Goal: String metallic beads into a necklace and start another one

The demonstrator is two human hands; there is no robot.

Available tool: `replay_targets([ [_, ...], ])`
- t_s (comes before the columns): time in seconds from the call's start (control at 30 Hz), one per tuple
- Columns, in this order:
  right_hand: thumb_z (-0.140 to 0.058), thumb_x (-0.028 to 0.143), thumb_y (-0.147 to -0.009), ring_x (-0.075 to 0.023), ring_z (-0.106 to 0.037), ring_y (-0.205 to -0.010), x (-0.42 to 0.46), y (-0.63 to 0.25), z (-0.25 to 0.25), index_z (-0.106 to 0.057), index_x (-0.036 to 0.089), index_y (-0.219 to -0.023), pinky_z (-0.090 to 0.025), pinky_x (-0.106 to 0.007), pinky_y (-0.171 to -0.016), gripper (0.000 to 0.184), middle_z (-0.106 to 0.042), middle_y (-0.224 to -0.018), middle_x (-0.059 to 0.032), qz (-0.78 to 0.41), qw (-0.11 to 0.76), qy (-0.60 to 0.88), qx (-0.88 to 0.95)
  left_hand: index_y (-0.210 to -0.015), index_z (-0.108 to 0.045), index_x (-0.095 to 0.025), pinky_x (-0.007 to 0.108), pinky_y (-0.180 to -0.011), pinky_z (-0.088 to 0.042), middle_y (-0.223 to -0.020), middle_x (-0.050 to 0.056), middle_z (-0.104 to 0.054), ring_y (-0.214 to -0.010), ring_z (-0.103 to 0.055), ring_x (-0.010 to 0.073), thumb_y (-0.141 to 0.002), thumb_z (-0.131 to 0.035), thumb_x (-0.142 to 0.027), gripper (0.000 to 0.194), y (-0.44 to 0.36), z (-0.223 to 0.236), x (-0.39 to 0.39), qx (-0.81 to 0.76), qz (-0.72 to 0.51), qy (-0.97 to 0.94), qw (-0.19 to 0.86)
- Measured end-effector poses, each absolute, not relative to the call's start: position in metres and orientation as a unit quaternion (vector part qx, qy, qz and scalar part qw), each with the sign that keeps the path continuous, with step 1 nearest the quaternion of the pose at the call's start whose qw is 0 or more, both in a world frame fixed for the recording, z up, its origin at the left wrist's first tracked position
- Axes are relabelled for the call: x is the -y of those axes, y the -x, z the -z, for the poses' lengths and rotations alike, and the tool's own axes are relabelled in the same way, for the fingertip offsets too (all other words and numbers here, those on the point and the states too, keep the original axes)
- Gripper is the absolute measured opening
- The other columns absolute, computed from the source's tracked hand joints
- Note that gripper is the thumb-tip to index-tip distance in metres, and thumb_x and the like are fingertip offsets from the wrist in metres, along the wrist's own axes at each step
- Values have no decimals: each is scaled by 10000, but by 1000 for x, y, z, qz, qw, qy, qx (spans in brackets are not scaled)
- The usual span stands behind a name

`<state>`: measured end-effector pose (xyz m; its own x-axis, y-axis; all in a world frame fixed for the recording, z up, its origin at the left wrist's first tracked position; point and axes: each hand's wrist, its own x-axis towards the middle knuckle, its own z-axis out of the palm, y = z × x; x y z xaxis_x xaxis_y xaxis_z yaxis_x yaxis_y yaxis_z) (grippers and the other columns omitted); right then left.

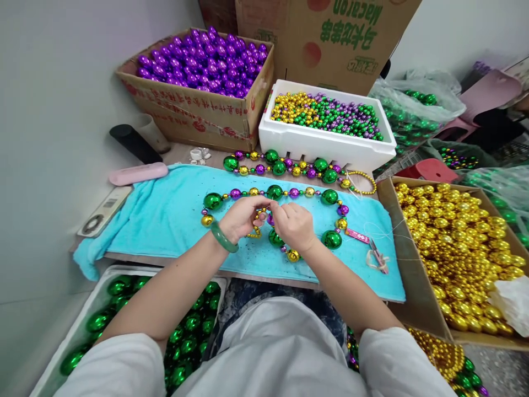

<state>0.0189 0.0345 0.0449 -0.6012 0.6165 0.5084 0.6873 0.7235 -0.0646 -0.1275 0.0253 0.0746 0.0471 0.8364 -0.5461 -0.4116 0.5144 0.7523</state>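
A bead necklace (293,192) of large green and smaller purple and gold balls lies looped on a turquoise towel (165,215). Over the loop's middle, my left hand (244,216) and my right hand (292,223) meet with pinched fingertips. Between them shows a short bit of thin pale thread, apparently the necklace's string; its ends are hidden by the fingers. A strand of small gold beads (255,233) hangs below my left hand, which has a green bangle at its wrist. Small scissors (378,256) rest on the towel at the right.
A finished-looking bead strand (279,167) lies behind the towel. Further back stand a carton (185,113) of purple balls and a white foam box (326,144) of mixed beads. Gold beads fill a carton (407,242) at right; green balls fill a tub (61,336) at lower left.
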Motion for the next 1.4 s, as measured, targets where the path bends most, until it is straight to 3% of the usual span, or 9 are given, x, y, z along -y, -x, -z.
replay_targets([
  [0.07,-460,189,-940,-161,-542,-652,-38,-20,-50,-710,139,-966,-284,-293,-563,257,-652,-670,-65,-19,244,389,888,-781,-589,-121,171,-367,-241,-678,-1,-527,-448,-442,46,-681,-631,-207,139,132,-75,-23,-546,-431,-266,667],
  [0.17,-561,217,-869,-122,-506,-602,-47,-23,-62,-685,161,-825,-309,-249,-550,143,-635,-679,-28,-291,226,448,815,-980,-591,-165,202,-460,-383,-895,27,-596,-535,-501,61,-688,-636,-162,295,141,-75,-19,-568,-408,-461,546],
  [0.3,-693,313,-742,-54,-267,-406,-58,-28,-76,-592,167,-687,-200,-203,-420,186,-374,-460,82,-680,174,435,564,-992,-609,-187,269,-672,-494,-1003,43,-620,-725,-560,110,-741,-591,-89,270,150,-70,-13,-473,-385,-736,295],
  [0.47,-790,285,-619,-19,-137,-389,-62,-31,-76,-539,164,-639,-73,-175,-391,280,-238,-428,129,-807,151,391,416,-1081,-671,-200,302,-789,-529,-956,56,-691,-893,-635,156,-876,-581,-162,227,151,-58,-12,-387,-423,-809,129],
  [0.63,-816,277,-600,-13,-135,-390,-59,-29,-73,-587,144,-679,-59,-174,-394,276,-247,-424,131,-798,173,410,406,-1064,-704,-188,258,-744,-554,-958,64,-723,-860,-676,137,-922,-523,-174,230,149,-48,-11,-381,-463,-798,61],
  [0.83,-761,294,-668,-47,-226,-395,-57,-24,-70,-583,169,-638,-141,-215,-411,220,-342,-422,98,-706,232,468,478,-906,-713,-132,301,-702,-516,-837,89,-703,-786,-644,179,-907,-487,-164,227,140,-56,-5,-472,-366,-802,-7],
  [1.03,-667,179,-769,-101,-427,-549,-53,-22,-67,-670,166,-700,-295,-250,-571,71,-529,-548,38,-394,234,488,743,-598,-646,-158,279,-578,-374,-614,17,-590,-603,-510,132,-827,-591,-256,256,142,-81,-16,-607,-234,-715,255],
  [1.2,-593,147,-814,-107,-464,-568,-53,-30,-74,-666,166,-778,-317,-240,-582,84,-585,-612,22,-346,169,445,809,-641,-692,-156,236,-466,-278,-516,-26,-489,-470,-357,71,-745,-648,-311,191,153,-87,-28,-602,-206,-557,534],
  [1.4,-531,154,-841,-165,-549,-705,-37,-26,-81,-646,177,-806,-347,-273,-635,122,-670,-788,-49,-237,206,468,826,-596,-693,-158,219,-405,-227,-495,-1,-487,-458,-374,74,-647,-726,-344,195,155,-74,-30,-542,-300,-477,624],
])
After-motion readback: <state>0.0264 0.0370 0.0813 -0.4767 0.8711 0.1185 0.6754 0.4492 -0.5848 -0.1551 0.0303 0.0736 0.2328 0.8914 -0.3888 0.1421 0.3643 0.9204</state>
